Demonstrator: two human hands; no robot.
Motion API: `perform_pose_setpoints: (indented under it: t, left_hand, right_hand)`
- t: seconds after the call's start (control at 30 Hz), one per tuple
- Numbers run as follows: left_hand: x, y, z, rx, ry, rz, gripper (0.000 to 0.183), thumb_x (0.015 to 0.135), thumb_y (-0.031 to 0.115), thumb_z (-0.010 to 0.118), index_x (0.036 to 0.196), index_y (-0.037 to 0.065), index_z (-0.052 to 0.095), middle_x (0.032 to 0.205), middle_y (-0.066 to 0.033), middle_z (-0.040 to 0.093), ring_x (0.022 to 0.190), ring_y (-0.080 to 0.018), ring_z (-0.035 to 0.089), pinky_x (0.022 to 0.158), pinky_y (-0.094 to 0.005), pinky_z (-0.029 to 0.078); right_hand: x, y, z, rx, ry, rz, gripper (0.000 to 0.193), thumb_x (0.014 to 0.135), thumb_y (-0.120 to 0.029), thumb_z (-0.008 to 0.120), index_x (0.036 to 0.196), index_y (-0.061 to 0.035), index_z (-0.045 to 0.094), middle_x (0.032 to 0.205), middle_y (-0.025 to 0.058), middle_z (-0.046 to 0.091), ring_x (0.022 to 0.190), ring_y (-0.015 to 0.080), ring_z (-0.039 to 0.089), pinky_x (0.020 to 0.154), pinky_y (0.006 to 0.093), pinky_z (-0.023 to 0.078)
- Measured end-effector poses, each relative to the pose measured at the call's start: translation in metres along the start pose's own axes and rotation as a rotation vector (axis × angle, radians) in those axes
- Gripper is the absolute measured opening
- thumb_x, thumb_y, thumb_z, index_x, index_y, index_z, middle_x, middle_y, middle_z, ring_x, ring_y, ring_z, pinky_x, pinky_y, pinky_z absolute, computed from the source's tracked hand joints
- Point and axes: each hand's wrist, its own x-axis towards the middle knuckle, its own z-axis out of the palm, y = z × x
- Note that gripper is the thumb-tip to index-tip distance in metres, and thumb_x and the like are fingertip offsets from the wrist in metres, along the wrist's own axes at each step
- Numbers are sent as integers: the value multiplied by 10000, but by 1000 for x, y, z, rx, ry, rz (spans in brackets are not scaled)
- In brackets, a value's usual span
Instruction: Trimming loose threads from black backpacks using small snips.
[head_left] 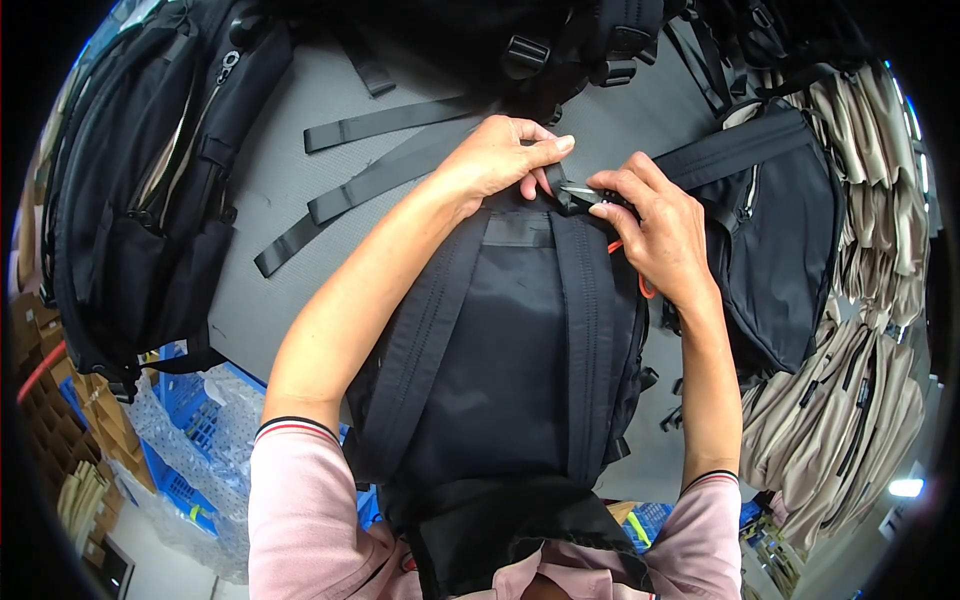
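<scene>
A black backpack (505, 345) lies in front of me with its two padded shoulder straps (588, 340) facing up. At its top edge, my left hand (495, 158) is closed in a pinch on a short piece of black webbing (560, 182). My right hand (660, 225) grips small thread snips (580, 191), their metal blades pointing left against that webbing. An orange cord (646, 287) hangs below the right palm. Exactly where the blades meet the webbing is too small to make out.
Loose black webbing straps (375, 128) lie on the grey table (270, 320). Black backpacks stand at the left (130, 200), right (785, 240) and far side (430, 40). Beige bags (840, 420) are stacked along the right. Blue crates (185, 410) with clear plastic sit lower left.
</scene>
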Motion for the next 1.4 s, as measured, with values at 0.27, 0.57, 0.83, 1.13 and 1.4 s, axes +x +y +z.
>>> perform_pose_setpoints:
  t: [0.27,0.57,0.83,1.13,1.4]
  left_hand:
    - [-7,9,-6,-185,51,-7,555,864,492,562,1061,-26,581,858,-63,635,679,-91,557,742,-242,445]
    - [-58,-4,-21,21,365,131,317,896,9,399,1189,-49,506,1157,-177,571,1050,-201,549,931,-300,414]
    - [-61,-2,-31,-54,275,24,365,818,-78,511,1174,-2,542,1067,-95,575,1001,-144,547,905,-253,434]
    - [-56,-8,-21,-32,306,121,408,752,-121,570,1141,-3,533,1040,-100,576,927,-148,552,834,-263,469]
    - [-57,-10,-22,-59,346,105,412,755,-128,567,1143,8,544,1010,-59,550,890,-105,526,833,-232,473]
  right_hand:
    - [-4,9,18,458,265,169,261,727,1,663,981,-46,629,777,52,519,690,141,560,615,258,443]
    - [49,-20,35,353,82,215,307,773,-102,647,1077,-137,618,894,67,639,709,251,593,664,335,465]
    - [47,-18,57,373,115,226,221,773,-144,665,993,-131,658,788,54,600,734,238,605,654,348,460]
    - [51,-10,69,377,58,257,242,764,-142,676,1003,-123,643,834,54,597,785,235,608,672,339,466]
    - [21,-34,52,19,151,9,247,736,-162,695,961,-115,603,834,54,535,673,255,596,603,345,480]
